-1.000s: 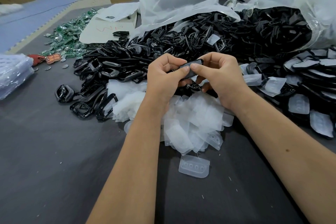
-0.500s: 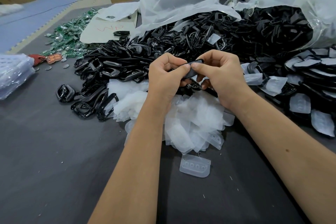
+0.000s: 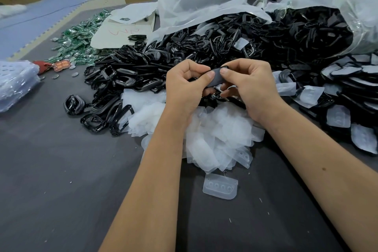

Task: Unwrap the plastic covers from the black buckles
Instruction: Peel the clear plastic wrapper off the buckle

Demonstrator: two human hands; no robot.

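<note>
Both hands meet above the table's middle on one black buckle (image 3: 216, 76), still in a greyish plastic cover. My left hand (image 3: 185, 86) pinches its left end between thumb and fingers. My right hand (image 3: 248, 84) pinches the right end, thumb on top. Directly below the hands lies a heap of removed translucent covers (image 3: 216, 137), and one cover (image 3: 220, 187) lies apart, nearer me. Bare black buckles (image 3: 126, 80) are piled to the left and behind. Still-covered buckles (image 3: 347, 88) are stacked on the right.
A large clear bag (image 3: 335, 6) spills black buckles at the back right. Green packets (image 3: 79, 41) and a cardboard sheet (image 3: 122, 30) lie at the back left. A plastic-wrapped bundle (image 3: 14, 84) sits at the left edge. Dark grey table surface (image 3: 61, 180) stretches in front.
My hands have stayed in place on the buckle; the fingers have shifted slightly, and more of the covered buckle now shows between the thumbs.
</note>
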